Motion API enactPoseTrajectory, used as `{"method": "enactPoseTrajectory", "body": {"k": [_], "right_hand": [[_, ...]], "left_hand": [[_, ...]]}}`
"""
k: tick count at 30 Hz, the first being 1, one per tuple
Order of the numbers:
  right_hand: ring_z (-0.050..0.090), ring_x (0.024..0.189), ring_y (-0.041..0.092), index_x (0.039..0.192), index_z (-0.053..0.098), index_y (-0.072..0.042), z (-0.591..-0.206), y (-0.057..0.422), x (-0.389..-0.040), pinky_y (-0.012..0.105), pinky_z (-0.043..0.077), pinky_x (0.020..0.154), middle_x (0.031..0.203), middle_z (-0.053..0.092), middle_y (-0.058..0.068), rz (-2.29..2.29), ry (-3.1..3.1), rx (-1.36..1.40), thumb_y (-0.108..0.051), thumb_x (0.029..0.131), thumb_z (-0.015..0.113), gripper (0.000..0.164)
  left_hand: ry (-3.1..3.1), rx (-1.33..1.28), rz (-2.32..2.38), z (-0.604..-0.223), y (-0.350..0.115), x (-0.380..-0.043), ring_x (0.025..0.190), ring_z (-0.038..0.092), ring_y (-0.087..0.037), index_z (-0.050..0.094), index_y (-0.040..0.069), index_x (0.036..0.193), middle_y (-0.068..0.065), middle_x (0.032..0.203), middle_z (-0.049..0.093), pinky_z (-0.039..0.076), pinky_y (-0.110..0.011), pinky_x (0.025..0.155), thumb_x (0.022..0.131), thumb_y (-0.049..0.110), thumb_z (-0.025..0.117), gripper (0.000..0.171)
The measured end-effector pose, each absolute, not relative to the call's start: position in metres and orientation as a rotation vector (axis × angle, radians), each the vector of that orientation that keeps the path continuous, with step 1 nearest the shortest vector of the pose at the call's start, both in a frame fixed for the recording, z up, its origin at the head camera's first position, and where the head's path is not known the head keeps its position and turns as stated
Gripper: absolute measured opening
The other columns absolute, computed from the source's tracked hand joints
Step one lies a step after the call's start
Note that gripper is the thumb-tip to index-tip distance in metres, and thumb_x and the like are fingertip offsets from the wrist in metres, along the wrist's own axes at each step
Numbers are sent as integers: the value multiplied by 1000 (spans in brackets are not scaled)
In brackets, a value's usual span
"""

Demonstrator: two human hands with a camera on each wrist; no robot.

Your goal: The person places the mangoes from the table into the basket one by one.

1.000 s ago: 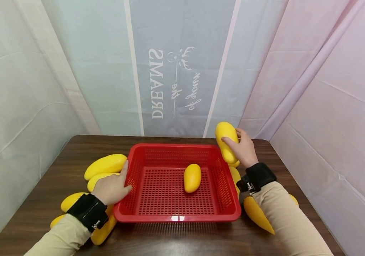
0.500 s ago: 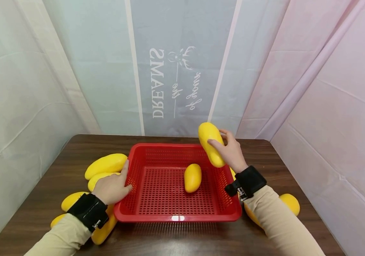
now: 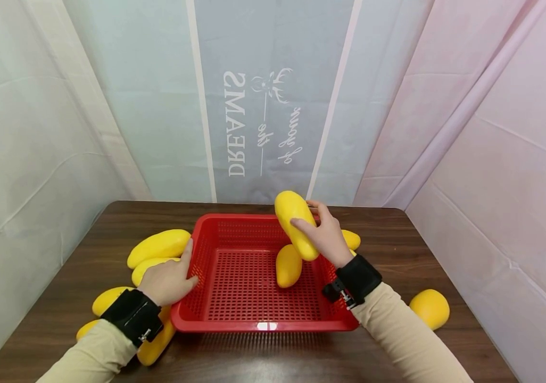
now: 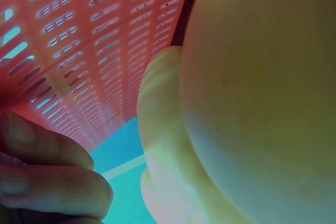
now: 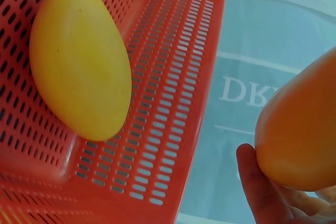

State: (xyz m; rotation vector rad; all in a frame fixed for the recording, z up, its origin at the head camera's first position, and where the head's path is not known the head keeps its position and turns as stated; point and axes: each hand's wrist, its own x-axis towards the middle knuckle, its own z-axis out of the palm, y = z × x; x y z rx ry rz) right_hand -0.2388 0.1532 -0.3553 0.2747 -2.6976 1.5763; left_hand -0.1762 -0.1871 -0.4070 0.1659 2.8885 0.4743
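Observation:
My right hand (image 3: 325, 234) grips a long yellow mango (image 3: 294, 218) between thumb and fingers, above the right part of a red plastic basket (image 3: 234, 325). Directly below it, one mango (image 3: 288, 267) lies on the basket's slotted floor; the right wrist view shows this lower mango (image 5: 79, 61) whole. My left hand (image 3: 167, 279) holds the basket's left rim, index finger along the edge and thumb over the inner side. In the left wrist view, curled fingers (image 4: 52, 177) show beside the basket's outer wall (image 4: 94, 51).
Several mangoes lie left of the basket, among them one at the back (image 3: 158, 248) and one nearer the front (image 3: 155, 343). On the right are a mango (image 3: 351, 239) behind my hand and another (image 3: 430, 308) by my sleeve. Cloth walls surround the brown table (image 3: 263, 359).
My right hand has carried the mango leftward, from the basket's right edge to over its inside. The left hand and the basket have stayed in place.

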Motion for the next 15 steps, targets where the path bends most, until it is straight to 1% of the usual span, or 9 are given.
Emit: {"method": "enactPoseTrajectory", "body": {"k": [6, 10, 15], "right_hand": [[60, 115, 33, 150, 35, -15, -357, 146, -235, 43, 55, 89, 146, 45, 15, 1587, -2711, 290, -43, 92, 66, 72], [61, 114, 32, 149, 37, -17, -357, 141, -232, 42, 56, 87, 145, 48, 13, 1552, -2723, 289, -43, 90, 68, 71], [61, 113, 32, 150, 34, -15, -359, 135, -231, 42, 56, 88, 146, 46, 13, 1571, -2732, 313, -40, 91, 68, 72]], "left_hand": [[2894, 172, 478, -407, -187, -176, 53, 53, -13, 6, 2, 158, 0, 67, 54, 39, -30, 52, 94, 31, 62, 90], [2895, 175, 480, -407, -187, -176, 53, 53, -13, 6, 2, 158, 0, 67, 54, 39, -30, 52, 94, 31, 62, 90], [2886, 154, 479, -407, -187, -176, 52, 53, -14, 6, 3, 159, -1, 67, 54, 40, -29, 52, 94, 31, 62, 90]]}}
